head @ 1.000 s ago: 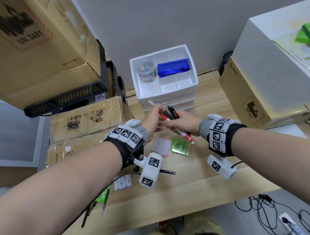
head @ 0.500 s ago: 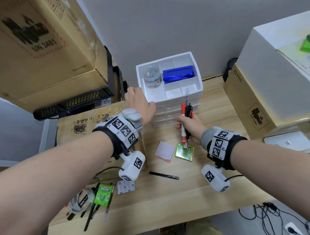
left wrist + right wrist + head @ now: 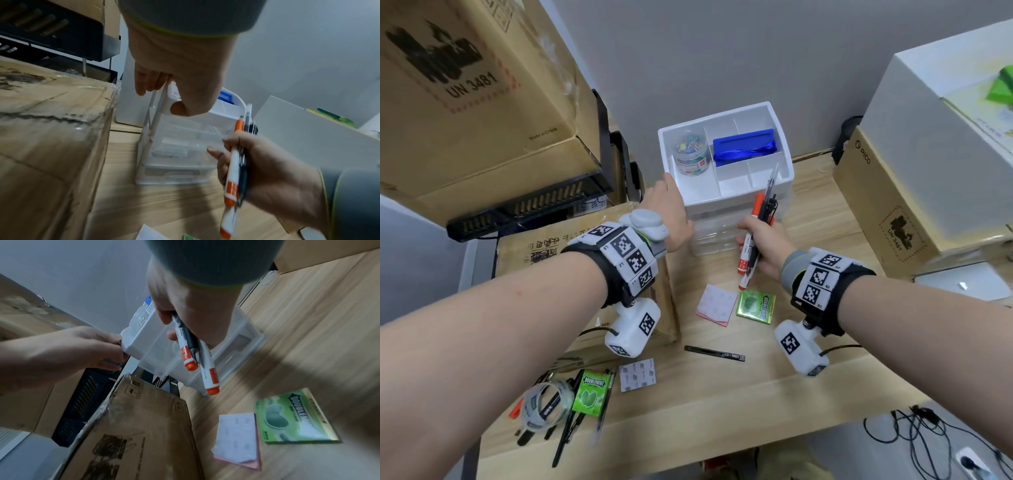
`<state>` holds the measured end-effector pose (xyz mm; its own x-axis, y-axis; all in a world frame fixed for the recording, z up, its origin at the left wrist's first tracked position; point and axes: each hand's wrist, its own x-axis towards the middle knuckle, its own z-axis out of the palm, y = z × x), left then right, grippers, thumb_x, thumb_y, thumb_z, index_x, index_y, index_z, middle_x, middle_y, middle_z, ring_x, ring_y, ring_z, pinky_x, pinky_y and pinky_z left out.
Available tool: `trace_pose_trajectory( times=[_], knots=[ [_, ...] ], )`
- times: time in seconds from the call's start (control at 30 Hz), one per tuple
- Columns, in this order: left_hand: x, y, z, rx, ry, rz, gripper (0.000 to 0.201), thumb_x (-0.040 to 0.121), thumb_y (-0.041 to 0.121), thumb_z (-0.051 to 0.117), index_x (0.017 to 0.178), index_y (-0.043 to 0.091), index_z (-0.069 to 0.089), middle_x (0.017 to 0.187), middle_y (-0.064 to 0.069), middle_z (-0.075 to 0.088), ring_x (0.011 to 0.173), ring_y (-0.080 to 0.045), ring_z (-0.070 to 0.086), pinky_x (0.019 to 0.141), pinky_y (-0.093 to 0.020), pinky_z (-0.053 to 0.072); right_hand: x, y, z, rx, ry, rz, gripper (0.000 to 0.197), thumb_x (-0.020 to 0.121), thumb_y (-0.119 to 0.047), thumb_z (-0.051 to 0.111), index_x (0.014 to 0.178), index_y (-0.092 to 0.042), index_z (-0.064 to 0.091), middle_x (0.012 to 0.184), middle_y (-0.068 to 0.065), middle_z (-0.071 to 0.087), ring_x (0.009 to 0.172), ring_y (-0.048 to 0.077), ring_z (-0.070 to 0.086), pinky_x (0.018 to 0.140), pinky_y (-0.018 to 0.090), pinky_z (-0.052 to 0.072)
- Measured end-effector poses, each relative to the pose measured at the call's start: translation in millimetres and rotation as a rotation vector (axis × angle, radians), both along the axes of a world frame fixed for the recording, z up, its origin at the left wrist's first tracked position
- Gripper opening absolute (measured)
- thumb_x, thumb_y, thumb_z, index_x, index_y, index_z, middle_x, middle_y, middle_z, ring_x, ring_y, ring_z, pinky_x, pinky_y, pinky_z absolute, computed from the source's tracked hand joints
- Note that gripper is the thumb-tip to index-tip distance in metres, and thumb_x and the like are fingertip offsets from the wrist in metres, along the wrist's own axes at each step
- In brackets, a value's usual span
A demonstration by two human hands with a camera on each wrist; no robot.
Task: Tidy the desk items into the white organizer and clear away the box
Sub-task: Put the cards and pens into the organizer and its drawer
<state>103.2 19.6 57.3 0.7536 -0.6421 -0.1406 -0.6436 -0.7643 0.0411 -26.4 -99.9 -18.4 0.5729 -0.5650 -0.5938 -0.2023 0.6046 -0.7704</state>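
The left hand (image 3: 669,214) grips the near-left corner of the white organizer (image 3: 784,178), thumb on the front and fingers round the side. The organizer stands at 12 o'clock on the wooden surface (image 3: 722,394), a jar of clips (image 3: 690,156) and a blue case (image 3: 744,147) in its top compartments. The right hand (image 3: 765,246) clutches a bundle of pens and markers (image 3: 755,236) just in front of the clear drawers. Sticky notes (image 3: 717,305) and a green gum pack (image 3: 755,305) lie at 6 o'clock from it; a cardboard box (image 3: 571,253) sits at 9 o'clock
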Motion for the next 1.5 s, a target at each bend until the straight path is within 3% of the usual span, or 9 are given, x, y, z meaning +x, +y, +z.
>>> trace_pose_trajectory(
  times=[0.23, 0.4, 0.5, 0.67, 0.83, 0.97, 1.07, 1.2, 1.5],
  knots=[
    [-6.0, -10.3, 3.3, 0.062, 0.094, 0.078, 0.090, 0.088, 0.023, 0.064, 0.154, -0.002, 0.007, 0.124, -0.020, 0.059, 0.108, -0.036, 0.062, 0.085, -0.040, 0.050, -36.9, 17.9, -9.8, 0.020, -0.024, 0.034, 0.026, 0.083, -0.008, 0.068, 0.086, -0.016, 0.043, 0.070, 0.001, 0.043, 0.050, 0.013, 0.049, 0.049, 0.027, 0.040],
    [-9.2, -11.6, 8.8, 0.167, 0.081, 0.067, 0.097, 0.090, 0.026, 0.057, 0.154, -0.003, -0.010, 0.109, -0.016, 0.066, 0.097, -0.032, 0.066, 0.087, -0.044, 0.055, -57.7, 25.7, -8.1, -0.083, 0.087, 0.100, 0.022, 0.079, -0.015, 0.073, 0.091, -0.015, 0.056, 0.084, 0.006, 0.060, 0.058, 0.015, 0.056, 0.057, 0.030, 0.046],
    [-8.0, -9.1, 10.1, 0.202, 0.093, 0.055, 0.098, 0.090, 0.028, 0.055, 0.153, -0.002, -0.013, 0.109, -0.018, 0.066, 0.097, -0.034, 0.066, 0.088, -0.046, 0.055, -69.6, 26.4, 7.4, -0.240, 0.104, 0.225, 0.006, 0.083, -0.007, 0.063, 0.084, -0.010, 0.058, 0.085, 0.011, 0.069, 0.059, 0.018, 0.057, 0.062, 0.032, 0.049],
    [-4.1, -13.2, 11.0, 0.146, 0.154, 0.122, 0.085, 0.100, 0.027, 0.051, 0.156, 0.004, -0.008, 0.125, -0.022, 0.061, 0.114, -0.036, 0.061, 0.098, -0.044, 0.049, -66.9, 20.4, 56.5, -0.498, 0.002, 0.518, 0.013, 0.087, -0.005, 0.060, 0.079, -0.010, 0.051, 0.064, 0.010, 0.058, 0.056, 0.021, 0.057, 0.053, 0.030, 0.050],
    [-2.9, -2.7, 23.1, 0.106, 0.194, 0.087, 0.090, 0.094, 0.018, 0.055, 0.157, 0.008, -0.009, 0.119, -0.020, 0.062, 0.108, -0.036, 0.062, 0.091, -0.043, 0.052, -21.4, 7.7, 101.6, -0.667, -0.106, 0.444, 0.016, 0.087, -0.016, 0.066, 0.081, -0.013, 0.051, 0.068, 0.013, 0.062, 0.051, 0.024, 0.048, 0.048, 0.043, 0.047],
    [-5.6, 4.9, 36.8, 0.100, 0.211, 0.040, 0.085, 0.095, 0.015, 0.053, 0.157, 0.008, -0.005, 0.126, -0.022, 0.060, 0.114, -0.037, 0.060, 0.090, -0.041, 0.047, 4.2, -0.4, 101.0, -0.910, -0.125, 0.552, 0.019, 0.089, -0.023, 0.068, 0.077, -0.022, 0.053, 0.072, -0.001, 0.058, 0.054, 0.007, 0.049, 0.057, 0.020, 0.046],
    [-6.3, 3.9, 38.6, 0.117, 0.212, 0.036, 0.078, 0.099, 0.015, 0.048, 0.157, 0.008, -0.004, 0.135, -0.022, 0.054, 0.120, -0.036, 0.056, 0.095, -0.039, 0.045, 12.7, -8.0, 78.4, -1.080, -0.011, 0.730, 0.013, 0.089, -0.029, 0.070, 0.095, -0.019, 0.064, 0.087, -0.001, 0.067, 0.081, 0.017, 0.063, 0.078, 0.030, 0.051],
    [-1.8, 2.1, 34.6, 0.104, 0.192, 0.075, 0.073, 0.103, 0.017, 0.042, 0.158, 0.011, -0.005, 0.139, -0.021, 0.051, 0.123, -0.034, 0.055, 0.099, -0.039, 0.044, 18.3, -16.2, 57.2, -1.233, 0.144, 0.896, 0.015, 0.089, -0.026, 0.068, 0.099, -0.015, 0.064, 0.089, 0.002, 0.064, 0.086, 0.025, 0.061, 0.074, 0.032, 0.045],
    [4.5, 9.9, 28.5, 0.054, 0.235, -0.005, 0.090, 0.092, 0.016, 0.061, 0.157, 0.006, -0.001, 0.127, -0.018, 0.061, 0.107, -0.032, 0.062, 0.081, -0.034, 0.045, 23.4, -25.4, 38.6, -1.242, 0.447, 1.115, 0.018, 0.085, -0.024, 0.069, 0.100, -0.019, 0.061, 0.098, 0.002, 0.065, 0.090, 0.024, 0.061, 0.075, 0.028, 0.044]
  ],
)
